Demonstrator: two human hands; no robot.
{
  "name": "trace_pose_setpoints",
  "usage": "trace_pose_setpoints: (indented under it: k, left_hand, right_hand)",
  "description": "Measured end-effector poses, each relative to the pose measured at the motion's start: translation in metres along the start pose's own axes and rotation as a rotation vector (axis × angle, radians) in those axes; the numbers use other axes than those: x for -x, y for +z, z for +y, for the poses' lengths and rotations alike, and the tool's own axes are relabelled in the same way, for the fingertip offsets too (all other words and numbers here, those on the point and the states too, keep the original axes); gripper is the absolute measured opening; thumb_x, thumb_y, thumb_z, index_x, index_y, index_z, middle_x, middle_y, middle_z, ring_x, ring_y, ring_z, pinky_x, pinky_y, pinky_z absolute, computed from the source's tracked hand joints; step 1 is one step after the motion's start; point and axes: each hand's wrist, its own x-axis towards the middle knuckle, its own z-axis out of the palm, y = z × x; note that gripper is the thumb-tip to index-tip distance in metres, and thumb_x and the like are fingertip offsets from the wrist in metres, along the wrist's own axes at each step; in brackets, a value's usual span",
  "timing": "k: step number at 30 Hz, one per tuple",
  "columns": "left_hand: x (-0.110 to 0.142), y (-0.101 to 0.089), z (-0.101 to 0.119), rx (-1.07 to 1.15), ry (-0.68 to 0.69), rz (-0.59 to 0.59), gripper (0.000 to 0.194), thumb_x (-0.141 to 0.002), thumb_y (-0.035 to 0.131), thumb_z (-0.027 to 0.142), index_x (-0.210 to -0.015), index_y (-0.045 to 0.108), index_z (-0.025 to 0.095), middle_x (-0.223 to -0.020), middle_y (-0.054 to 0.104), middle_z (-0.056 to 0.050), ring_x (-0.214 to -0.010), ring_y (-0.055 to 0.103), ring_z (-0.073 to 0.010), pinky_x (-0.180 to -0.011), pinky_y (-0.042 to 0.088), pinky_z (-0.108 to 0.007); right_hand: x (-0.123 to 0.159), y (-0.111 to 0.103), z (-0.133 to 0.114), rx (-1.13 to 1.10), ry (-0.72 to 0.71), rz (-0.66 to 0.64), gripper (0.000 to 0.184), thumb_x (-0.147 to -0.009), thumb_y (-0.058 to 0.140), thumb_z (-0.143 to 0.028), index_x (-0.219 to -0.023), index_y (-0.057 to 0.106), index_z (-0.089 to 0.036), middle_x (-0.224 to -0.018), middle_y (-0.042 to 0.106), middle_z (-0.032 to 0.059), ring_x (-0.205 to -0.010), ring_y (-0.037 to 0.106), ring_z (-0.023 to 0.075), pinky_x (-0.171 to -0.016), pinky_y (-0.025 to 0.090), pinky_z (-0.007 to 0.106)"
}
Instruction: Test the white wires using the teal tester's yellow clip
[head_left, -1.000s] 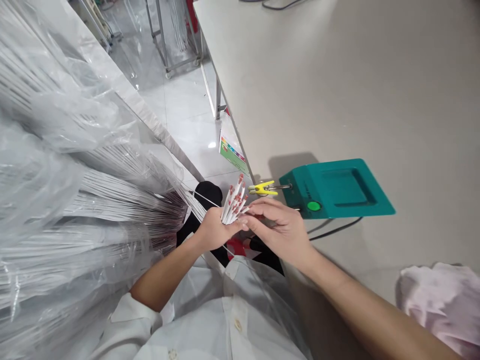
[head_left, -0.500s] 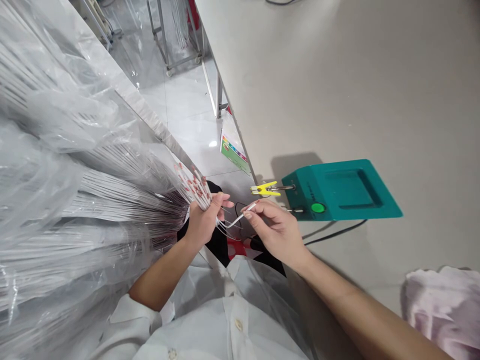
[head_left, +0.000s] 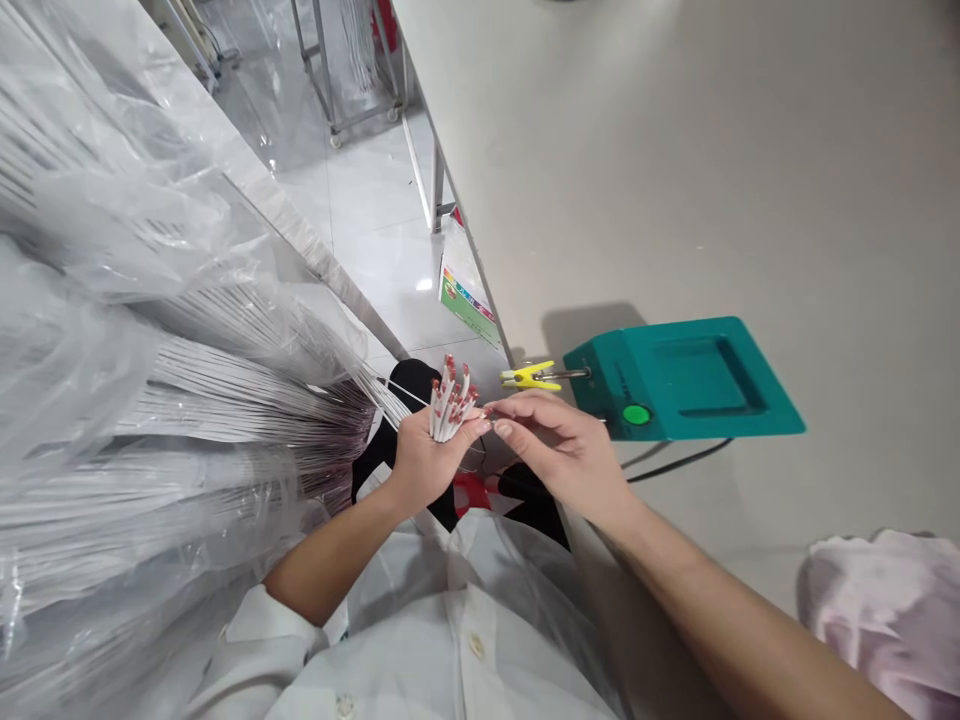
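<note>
My left hand is wrapped round a bundle of white wires, whose reddish, copper-looking tips point up between thumb and fingers. Beside it, my right hand pinches the end of one white wire at the left fingertips; the fingers hide most of that wire. Just past the right hand, on the table edge side, a yellow clip sits on a metal prong of a teal tester box with a lit green button.
Long bundles of white wires in clear plastic hang at the left. The grey table fills the right side, with a pale pink cloth at its near right. A wheeled metal rack and a printed green-and-white box stand beyond.
My left hand has moved right, bringing the bundle upright against my right fingertips. The single wire that stretched between the hands is now mostly hidden. The tester box and clip stay put.
</note>
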Motion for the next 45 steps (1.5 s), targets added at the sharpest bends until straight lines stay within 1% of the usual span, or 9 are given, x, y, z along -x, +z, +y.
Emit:
trace_pose_setpoints:
  k: [6, 10, 14, 19, 25, 30, 36, 42, 45]
  left_hand:
    - [0.0, -0.003, -0.003, -0.14, -0.076, -0.095, 0.023, -0.069, 0.07, 0.036, -0.077, 0.072, 0.015, -0.077, 0.071, -0.005, -0.075, 0.062, -0.019, -0.069, 0.049, -0.028]
    - [-0.002, -0.012, -0.003, -0.205, -0.086, -0.278, 0.023, -0.071, 0.068, 0.037, -0.075, 0.071, 0.015, -0.071, 0.068, -0.003, -0.073, 0.061, -0.0189, -0.064, 0.047, -0.026]
    - [-0.005, -0.02, 0.004, -0.197, -0.109, -0.498, 0.021, -0.076, 0.06, 0.03, -0.064, 0.067, 0.014, -0.066, 0.066, -0.004, -0.066, 0.058, -0.0151, -0.061, 0.045, -0.024]
    - [-0.01, -0.021, 0.01, -0.067, -0.29, -0.496, 0.025, -0.074, 0.058, 0.032, -0.057, 0.06, 0.014, -0.052, 0.053, 0.001, -0.045, 0.04, -0.0069, -0.046, 0.032, -0.021]
    - [-0.009, -0.021, 0.003, 0.046, -0.204, -0.314, 0.029, -0.077, 0.058, 0.038, -0.063, 0.061, 0.013, -0.052, 0.047, 0.003, -0.042, 0.034, -0.0046, -0.042, 0.024, -0.021]
    - [-0.008, -0.018, 0.009, -0.042, -0.174, -0.252, 0.027, -0.074, 0.062, 0.038, -0.068, 0.067, 0.012, -0.055, 0.055, 0.0, -0.044, 0.038, -0.0055, -0.043, 0.029, -0.021]
    - [-0.004, -0.011, 0.008, -0.121, -0.052, -0.252, 0.016, -0.072, 0.064, 0.029, -0.069, 0.07, 0.014, -0.067, 0.065, -0.003, -0.068, 0.057, -0.0151, -0.064, 0.045, -0.025]
    - [-0.001, -0.019, 0.012, -0.137, -0.032, -0.37, 0.014, -0.072, 0.061, 0.024, -0.065, 0.068, 0.014, -0.061, 0.064, -0.001, -0.062, 0.056, -0.0138, -0.062, 0.045, -0.025]
    - [-0.003, -0.023, 0.016, -0.131, 0.005, -0.403, 0.015, -0.072, 0.06, 0.022, -0.06, 0.066, 0.015, -0.059, 0.064, -0.001, -0.06, 0.056, -0.0133, -0.062, 0.044, -0.025]
  right_hand:
    - [-0.001, -0.001, 0.0, -0.013, -0.014, 0.006, 0.006, -0.078, 0.062, -0.024, -0.076, 0.067, -0.022, -0.072, 0.067, 0.003, -0.065, 0.061, 0.0146, -0.058, 0.05, 0.029]
    - [-0.009, -0.016, -0.001, 0.094, -0.117, -0.209, 0.01, -0.079, 0.058, -0.02, -0.075, 0.066, -0.022, -0.069, 0.064, 0.0024, -0.062, 0.059, 0.0138, -0.054, 0.048, 0.027]
    - [-0.017, -0.031, -0.006, 0.284, -0.353, -0.428, 0.014, -0.081, 0.054, -0.017, -0.081, 0.066, -0.022, -0.076, 0.066, 0.0037, -0.068, 0.061, 0.0147, -0.057, 0.049, 0.027]
    - [-0.014, -0.029, -0.005, 0.687, -0.685, -0.39, 0.023, -0.087, 0.048, -0.016, -0.077, 0.068, -0.025, -0.077, 0.07, 0.0029, -0.067, 0.063, 0.016, -0.058, 0.051, 0.03]
    - [-0.002, -0.023, 0.012, 0.728, -0.601, -0.23, 0.018, -0.085, 0.054, -0.02, -0.08, 0.07, -0.029, -0.074, 0.071, 0.0004, -0.071, 0.066, 0.0162, -0.061, 0.055, 0.029]
    - [-0.002, -0.026, 0.003, 0.467, -0.415, -0.007, 0.017, -0.084, 0.055, -0.02, -0.091, 0.069, -0.025, -0.085, 0.07, 0.0063, -0.081, 0.066, 0.0194, -0.072, 0.056, 0.034]
    - [-0.014, -0.026, -0.014, 0.345, -0.326, -0.232, 0.016, -0.086, 0.053, -0.023, -0.091, 0.068, -0.023, -0.089, 0.069, 0.0063, -0.084, 0.064, 0.0185, -0.071, 0.054, 0.032]
    - [-0.024, -0.03, -0.013, 0.328, -0.412, -0.447, 0.018, -0.085, 0.051, -0.018, -0.082, 0.068, -0.023, -0.081, 0.068, 0.0044, -0.071, 0.063, 0.0144, -0.059, 0.049, 0.026]
    - [-0.026, -0.029, -0.014, 0.23, -0.353, -0.483, 0.016, -0.084, 0.052, -0.017, -0.08, 0.067, -0.022, -0.079, 0.066, 0.0042, -0.069, 0.061, 0.0129, -0.058, 0.047, 0.024]
